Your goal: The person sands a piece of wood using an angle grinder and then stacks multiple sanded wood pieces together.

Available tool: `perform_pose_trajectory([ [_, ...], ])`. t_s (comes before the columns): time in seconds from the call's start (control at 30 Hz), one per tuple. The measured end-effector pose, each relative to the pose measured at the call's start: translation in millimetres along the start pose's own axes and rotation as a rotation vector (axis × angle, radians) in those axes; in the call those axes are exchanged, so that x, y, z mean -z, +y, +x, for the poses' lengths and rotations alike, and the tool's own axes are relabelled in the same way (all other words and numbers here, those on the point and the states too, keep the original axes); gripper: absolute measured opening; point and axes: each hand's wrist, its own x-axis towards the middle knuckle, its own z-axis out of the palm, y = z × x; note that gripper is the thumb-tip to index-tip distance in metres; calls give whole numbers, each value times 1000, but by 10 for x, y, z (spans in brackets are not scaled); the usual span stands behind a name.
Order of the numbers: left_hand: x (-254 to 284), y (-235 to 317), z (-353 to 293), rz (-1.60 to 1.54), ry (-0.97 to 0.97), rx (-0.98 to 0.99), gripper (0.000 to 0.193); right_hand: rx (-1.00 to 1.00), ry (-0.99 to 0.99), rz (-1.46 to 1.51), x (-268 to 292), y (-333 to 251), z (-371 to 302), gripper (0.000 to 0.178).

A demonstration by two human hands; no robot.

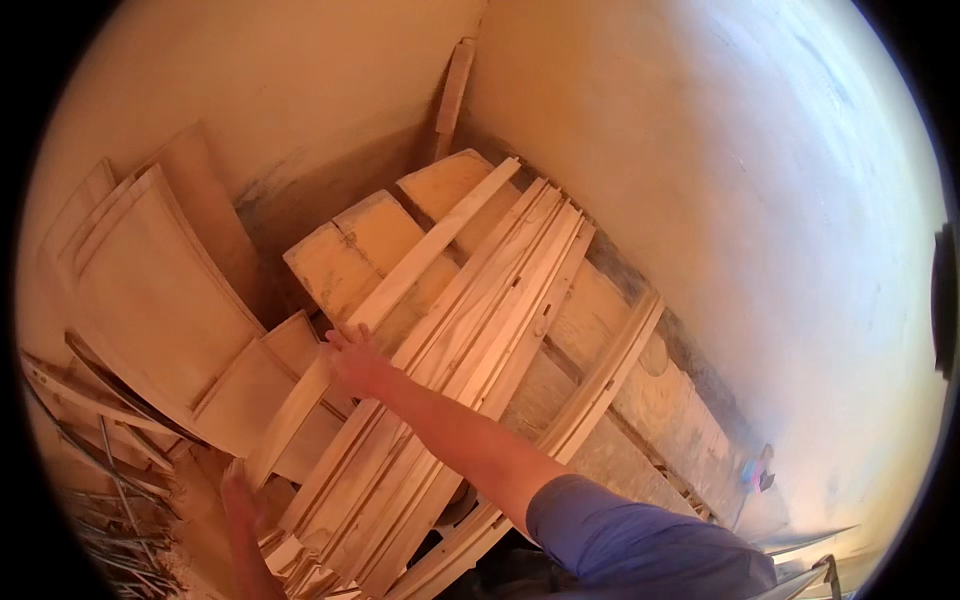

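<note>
A long pale wooden strip slants across the stack, apart from the other strips. My right hand grips it near its middle, with the fingers over its edge and the forearm reaching across the pile. By the strip's lower end is my left hand, close against its edge. That hand is blurred, and its finger closure cannot be made out. Right of the held strip lies a bundle of similar wooden strips, some with small slots cut in them.
Wide worn boards lie beneath the strips. Another pair of strips rests to the right. Thin panels lean on the left wall, above several thin rods. A short wood piece stands in the corner.
</note>
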Motion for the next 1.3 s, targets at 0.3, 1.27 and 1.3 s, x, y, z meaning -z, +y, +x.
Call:
perform_pose_trajectory([
  [0.3, -158, -630, -354, 73, -112, 133, 66, -13, -346, -296, 133, -13, 360, 38],
  [1.27, -1041, -654, -856, -628, 442, 727, 63, -205, 110, 13, 39, 202, -1966, 52],
  [1.3, -988, -432, -800, -753, 401, 751, 68, -294, 50, -27, 97, 246, -2313, 53],
])
